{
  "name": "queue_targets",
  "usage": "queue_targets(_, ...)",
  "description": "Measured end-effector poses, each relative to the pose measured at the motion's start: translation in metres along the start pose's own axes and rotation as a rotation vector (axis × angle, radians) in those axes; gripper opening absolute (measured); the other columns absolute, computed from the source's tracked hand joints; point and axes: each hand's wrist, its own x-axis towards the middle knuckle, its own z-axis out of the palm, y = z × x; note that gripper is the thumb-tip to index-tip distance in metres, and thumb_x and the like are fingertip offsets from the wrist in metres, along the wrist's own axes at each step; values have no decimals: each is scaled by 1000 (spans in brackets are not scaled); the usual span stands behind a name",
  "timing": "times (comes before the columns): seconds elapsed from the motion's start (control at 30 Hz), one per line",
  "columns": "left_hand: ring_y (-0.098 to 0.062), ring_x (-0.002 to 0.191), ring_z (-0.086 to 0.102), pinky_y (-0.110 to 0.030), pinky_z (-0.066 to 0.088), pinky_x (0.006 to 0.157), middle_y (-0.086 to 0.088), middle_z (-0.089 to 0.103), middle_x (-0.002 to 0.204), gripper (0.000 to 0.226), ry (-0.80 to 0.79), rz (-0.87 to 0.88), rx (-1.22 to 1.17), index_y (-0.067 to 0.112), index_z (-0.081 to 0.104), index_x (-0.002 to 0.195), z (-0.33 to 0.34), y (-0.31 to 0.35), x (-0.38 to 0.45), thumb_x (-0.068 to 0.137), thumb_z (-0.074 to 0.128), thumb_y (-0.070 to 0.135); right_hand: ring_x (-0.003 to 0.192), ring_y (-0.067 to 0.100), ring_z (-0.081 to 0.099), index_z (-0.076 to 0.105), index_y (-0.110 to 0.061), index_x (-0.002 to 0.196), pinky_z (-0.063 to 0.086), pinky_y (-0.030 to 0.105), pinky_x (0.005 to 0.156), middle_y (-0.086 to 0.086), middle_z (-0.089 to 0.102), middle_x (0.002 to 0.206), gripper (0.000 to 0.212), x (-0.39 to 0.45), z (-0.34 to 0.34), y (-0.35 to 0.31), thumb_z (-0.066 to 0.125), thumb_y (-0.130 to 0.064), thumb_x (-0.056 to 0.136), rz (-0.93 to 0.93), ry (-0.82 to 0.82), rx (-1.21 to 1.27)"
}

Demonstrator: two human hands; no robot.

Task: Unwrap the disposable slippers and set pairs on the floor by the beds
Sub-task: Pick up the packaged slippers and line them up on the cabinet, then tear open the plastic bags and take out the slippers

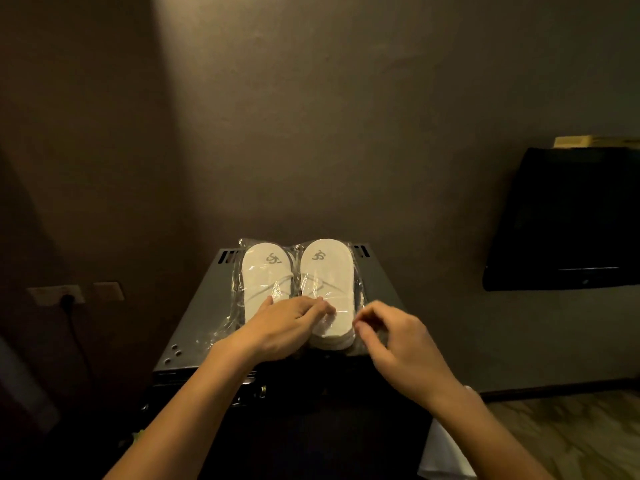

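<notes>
We've got two packs of white disposable slippers [298,282], still in clear plastic, side by side on a black mini fridge [214,327] against the wall. Our left hand [280,329] lies flat on them, fingers together; right hand [394,341] pinches the wrap's near right edge.

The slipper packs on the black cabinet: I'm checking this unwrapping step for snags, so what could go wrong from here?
The right slipper pack overhangs the black cabinet's front edge; tugging its wrap could drag it off onto the floor. The left hand presses across both packs, so pulling may also shift the left slipper pack. The right hand pinches thin clear film at the corner, which might tear raggedly or slip free.
</notes>
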Motion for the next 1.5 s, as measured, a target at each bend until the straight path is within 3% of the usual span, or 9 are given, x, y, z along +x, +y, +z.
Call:
queue_targets(0.13, -8, 124, 54, -58, 13, 122, 11, 60, 140, 74, 9, 7, -26, 37, 64, 127, 2, 2, -4, 92, 11, 76, 74, 5, 64, 66, -27, 89, 57, 30, 70, -10, 68, 78, 14, 36, 11, 7, 67, -41, 90, 175, 15, -92)
queue_targets(0.4, -10, 115, 58, -56, 23, 117, 17, 64, 117, 20, 313, -63, 110, 37, 66, 106, 24, 14, 6, 91, 54, 42, 120, 26, 54, 53, -17, 128, 47, 38, 90, 6, 55, 127, 69, 52, 15, 12, 57, -70, 84, 428, -122, -328)
queue_targets(0.5, -11, 117, 57, -56, 19, 120, 15, 65, 118, 15, 336, -88, 106, 36, 62, 105, 29, 20, 5, 93, 54, 38, 109, 29, 64, 55, -15, 114, 55, 41, 87, 8, 64, 119, 69, 59, 16, 3, 60, -74, 79, 552, -178, -224)
queue_targets(0.73, -8, 121, 58, -45, 41, 110, 15, 63, 130, 42, 322, -72, -50, 37, 54, 129, 25, 24, -2, 88, 66, 37, 80, 14, 72, 70, -15, 92, 64, 43, 79, 9, 76, 88, 14, 62, 11, -4, 75, -8, 81, 651, -35, 404)
queue_targets(1.0, -22, 123, 57, -36, 48, 98, -6, 50, 147, 100, 569, -263, -775, 20, 36, 150, 1, 44, -14, 70, 80, 59, 89, 12, 75, 74, -20, 109, 60, 21, 67, 0, 79, 97, 30, 17, -23, 6, 74, 0, 87, 505, 207, 764)
queue_targets(1.13, -26, 80, 74, -40, 59, 80, -15, 78, 95, 73, 317, -258, -1219, 1, 64, 119, -12, 49, -14, 66, 81, 48, 85, 16, 76, 81, -16, 100, 60, 23, 73, 8, 80, 94, 34, -4, -34, 15, 72, 11, 82, 394, 87, 906)
queue_targets(1.23, -31, 81, 75, -38, 62, 71, -20, 77, 95, 43, 325, -182, -1285, -4, 66, 114, -11, 60, -12, 81, 76, 22, 97, 15, 75, 77, -23, 110, 59, 27, 86, 2, 79, 103, 39, -4, -42, 9, 80, 0, 79, 288, 59, 759)
queue_targets(1.4, -37, 100, 71, -51, 56, 93, -20, 75, 110, 46, 496, -99, -1506, 0, 65, 121, -18, 70, -7, 80, 74, 18, 115, 15, 63, 62, -38, 125, 55, 23, 89, -8, 64, 124, 52, -14, -48, 13, 80, -36, 76, 145, 615, 560)
queue_targets(1.5, -33, 101, 71, -53, 54, 98, -19, 73, 116, 53, 540, -105, -1626, 1, 65, 124, -18, 74, -8, 76, 77, 19, 137, 22, 48, 59, -27, 136, 37, 44, 116, -2, 53, 145, 49, -31, -45, 24, 55, -12, 91, -318, 708, -33)
